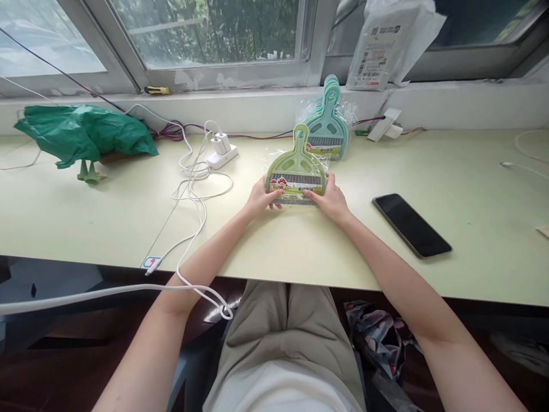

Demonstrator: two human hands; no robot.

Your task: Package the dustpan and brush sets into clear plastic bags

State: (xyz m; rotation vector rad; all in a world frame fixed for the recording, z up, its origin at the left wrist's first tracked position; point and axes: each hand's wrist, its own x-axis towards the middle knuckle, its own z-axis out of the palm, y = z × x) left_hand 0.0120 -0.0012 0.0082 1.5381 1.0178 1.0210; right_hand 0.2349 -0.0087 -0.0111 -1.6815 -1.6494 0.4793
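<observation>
Centrally, dustpan (297,165), between left grip (259,198), right grip (334,199)

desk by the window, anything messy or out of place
The white cables look untidy: they lie in loose, crossing loops left of the left hand, and one loop hangs past the front edge of the desk.

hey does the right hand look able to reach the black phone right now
Probably yes: nothing visible covers the black phone or stands between it and the right hand. That hand grips the packaged green dustpan, so it would likely need to let go first.
</observation>
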